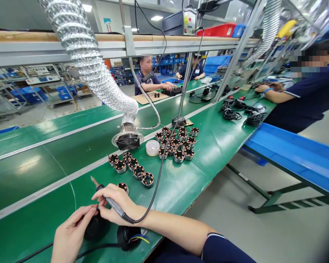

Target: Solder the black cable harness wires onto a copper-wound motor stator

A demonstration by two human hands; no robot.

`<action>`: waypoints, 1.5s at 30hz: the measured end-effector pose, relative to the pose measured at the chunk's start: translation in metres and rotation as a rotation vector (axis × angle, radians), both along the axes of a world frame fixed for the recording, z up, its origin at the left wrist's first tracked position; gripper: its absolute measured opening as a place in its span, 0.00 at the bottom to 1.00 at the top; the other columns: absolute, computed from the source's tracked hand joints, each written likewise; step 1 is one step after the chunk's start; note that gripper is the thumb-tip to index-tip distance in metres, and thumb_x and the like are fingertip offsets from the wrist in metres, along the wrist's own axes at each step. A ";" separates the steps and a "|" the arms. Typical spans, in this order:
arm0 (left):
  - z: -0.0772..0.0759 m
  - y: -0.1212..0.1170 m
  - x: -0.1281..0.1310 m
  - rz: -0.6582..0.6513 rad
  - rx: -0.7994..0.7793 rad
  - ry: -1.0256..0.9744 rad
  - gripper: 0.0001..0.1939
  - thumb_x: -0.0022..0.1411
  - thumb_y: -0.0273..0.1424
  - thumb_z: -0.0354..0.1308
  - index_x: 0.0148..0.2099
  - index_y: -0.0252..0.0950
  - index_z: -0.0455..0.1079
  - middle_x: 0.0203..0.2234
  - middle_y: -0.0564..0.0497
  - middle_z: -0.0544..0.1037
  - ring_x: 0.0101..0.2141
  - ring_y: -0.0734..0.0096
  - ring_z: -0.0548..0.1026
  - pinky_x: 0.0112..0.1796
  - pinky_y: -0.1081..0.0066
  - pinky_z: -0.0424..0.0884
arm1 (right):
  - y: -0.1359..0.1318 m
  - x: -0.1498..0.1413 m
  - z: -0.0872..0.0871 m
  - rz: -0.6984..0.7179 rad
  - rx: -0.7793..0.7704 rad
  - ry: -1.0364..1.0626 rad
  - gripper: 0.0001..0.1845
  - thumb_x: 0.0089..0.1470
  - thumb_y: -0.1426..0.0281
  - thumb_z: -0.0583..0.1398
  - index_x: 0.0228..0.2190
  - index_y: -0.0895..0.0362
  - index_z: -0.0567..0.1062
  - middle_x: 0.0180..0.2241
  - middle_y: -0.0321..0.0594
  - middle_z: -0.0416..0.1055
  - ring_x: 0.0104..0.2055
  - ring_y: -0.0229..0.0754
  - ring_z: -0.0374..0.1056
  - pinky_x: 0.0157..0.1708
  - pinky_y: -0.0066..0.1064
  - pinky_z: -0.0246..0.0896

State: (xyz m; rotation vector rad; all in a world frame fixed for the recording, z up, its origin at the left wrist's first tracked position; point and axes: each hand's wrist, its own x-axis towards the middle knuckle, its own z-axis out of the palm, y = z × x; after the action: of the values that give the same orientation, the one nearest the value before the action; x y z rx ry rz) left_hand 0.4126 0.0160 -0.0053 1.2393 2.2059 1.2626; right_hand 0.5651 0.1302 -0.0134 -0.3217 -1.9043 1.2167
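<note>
Head view: my right hand (117, 202) holds a grey soldering iron (113, 205), fingers closed round its grip, tip pointing up and away. Left fingers pinched narrow at small coloured wires (97, 206), beside the iron. Surface: green table (205, 160), glossy, carrying copper-wound stators (147, 179) in groups beyond the hands. Silver duct (98, 73) hangs above. Room: grey floor (219, 197), blue tray (296, 157) at right, other people seated along the benches. Labels: wall sign and badge too small to read.

worktop (181, 186): green | iron handle (115, 206): grey | coils (148, 179): copper, silver | sleeve (224, 246): navy, white-edged
</note>
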 end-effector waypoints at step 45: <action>0.025 0.022 0.025 -0.327 -0.078 0.076 0.14 0.71 0.37 0.54 0.35 0.39 0.77 0.32 0.50 0.80 0.40 0.63 0.69 0.46 0.63 0.65 | 0.023 0.038 -0.003 -0.097 0.332 0.018 0.16 0.68 0.76 0.56 0.53 0.52 0.74 0.41 0.40 0.69 0.41 0.40 0.70 0.44 0.30 0.68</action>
State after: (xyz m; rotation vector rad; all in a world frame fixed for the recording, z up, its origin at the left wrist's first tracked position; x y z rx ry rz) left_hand 0.4375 0.0385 0.0194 1.5615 1.9755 1.0072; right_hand 0.6034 0.1535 -0.0160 -0.2202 -2.0108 0.8191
